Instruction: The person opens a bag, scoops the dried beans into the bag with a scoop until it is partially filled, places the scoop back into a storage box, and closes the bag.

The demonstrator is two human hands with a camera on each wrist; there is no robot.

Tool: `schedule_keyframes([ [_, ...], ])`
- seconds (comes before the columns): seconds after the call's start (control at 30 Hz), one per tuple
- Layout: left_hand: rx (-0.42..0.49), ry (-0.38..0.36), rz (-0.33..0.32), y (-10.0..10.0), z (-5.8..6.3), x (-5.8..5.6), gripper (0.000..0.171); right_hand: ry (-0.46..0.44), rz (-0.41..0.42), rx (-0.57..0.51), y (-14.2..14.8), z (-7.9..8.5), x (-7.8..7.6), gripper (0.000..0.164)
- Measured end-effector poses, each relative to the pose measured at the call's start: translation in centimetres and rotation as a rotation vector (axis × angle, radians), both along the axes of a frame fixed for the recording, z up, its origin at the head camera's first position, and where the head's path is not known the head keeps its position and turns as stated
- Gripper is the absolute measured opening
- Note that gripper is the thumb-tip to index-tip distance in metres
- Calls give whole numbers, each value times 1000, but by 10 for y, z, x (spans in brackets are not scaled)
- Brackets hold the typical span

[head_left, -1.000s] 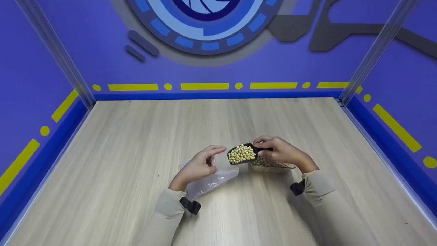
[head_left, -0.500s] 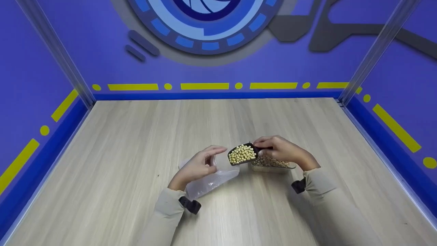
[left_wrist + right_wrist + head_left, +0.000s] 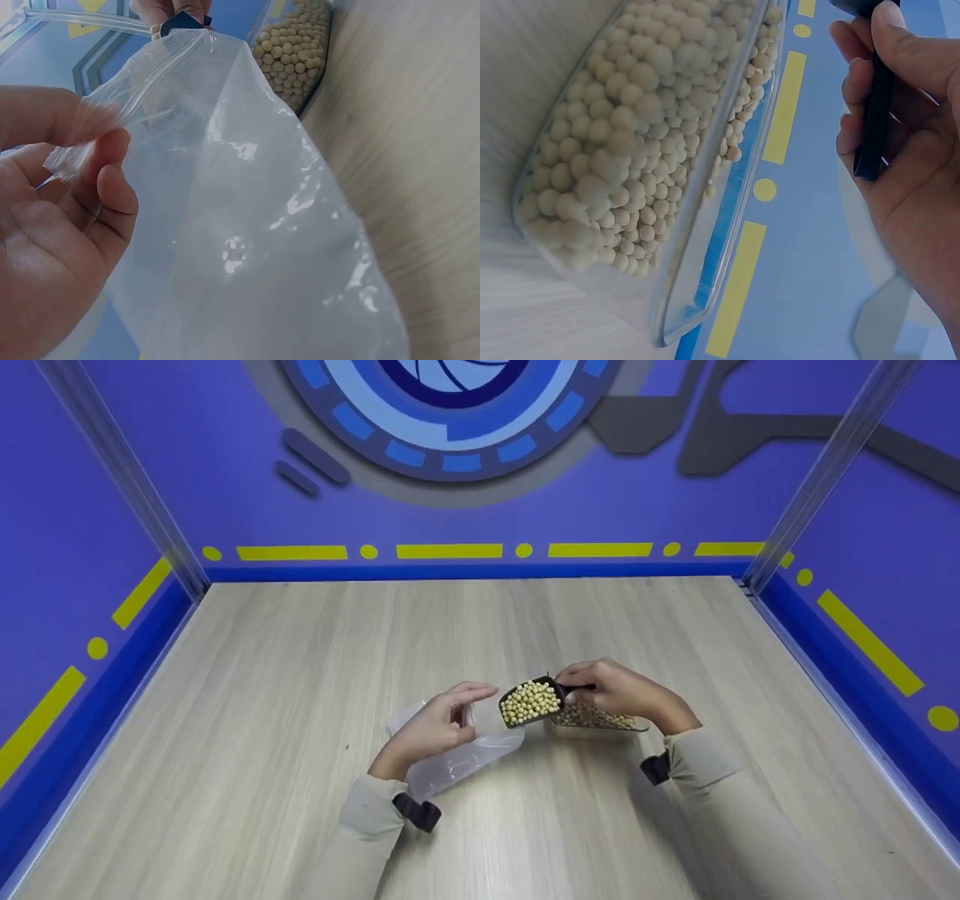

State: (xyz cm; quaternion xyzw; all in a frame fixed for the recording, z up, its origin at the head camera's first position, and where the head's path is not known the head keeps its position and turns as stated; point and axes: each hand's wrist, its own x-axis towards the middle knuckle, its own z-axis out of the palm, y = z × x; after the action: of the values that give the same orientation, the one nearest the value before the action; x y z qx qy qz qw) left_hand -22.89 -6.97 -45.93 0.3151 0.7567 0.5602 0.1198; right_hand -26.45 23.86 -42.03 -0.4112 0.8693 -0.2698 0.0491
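My left hand [image 3: 431, 727] pinches the rim of a clear zip-lock bag [image 3: 247, 202] between fingers and thumb. The bag hangs upright in the left wrist view, its zip strip running along the top, and nothing shows inside it. In my right hand [image 3: 619, 690] I grip the black handle [image 3: 875, 112] of a small scoop. Round, pale yellow soybeans [image 3: 529, 702] fill the scoop, which is held level at the bag's mouth, just right of my left fingertips. Below my right hand stands a clear plastic box [image 3: 694, 180] holding many more soybeans [image 3: 630, 142]; my hand partly hides it in the head view.
A light wood table [image 3: 300, 660] carries everything. Purple-blue panels [image 3: 480, 525] with yellow marks wall it in at the back and both sides. Black straps [image 3: 417, 812] sit at both sleeve cuffs.
The scoop's front end has dipped very slightly, with the soybeans still in it. The bag's back edge has spread a little to the left. Both hands stay nearly in place.
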Motion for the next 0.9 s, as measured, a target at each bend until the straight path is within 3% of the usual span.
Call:
schedule_keyframes([
  [0.9, 4, 9, -18, 0, 1, 1, 62, 13, -7, 54, -2, 4, 1, 27],
])
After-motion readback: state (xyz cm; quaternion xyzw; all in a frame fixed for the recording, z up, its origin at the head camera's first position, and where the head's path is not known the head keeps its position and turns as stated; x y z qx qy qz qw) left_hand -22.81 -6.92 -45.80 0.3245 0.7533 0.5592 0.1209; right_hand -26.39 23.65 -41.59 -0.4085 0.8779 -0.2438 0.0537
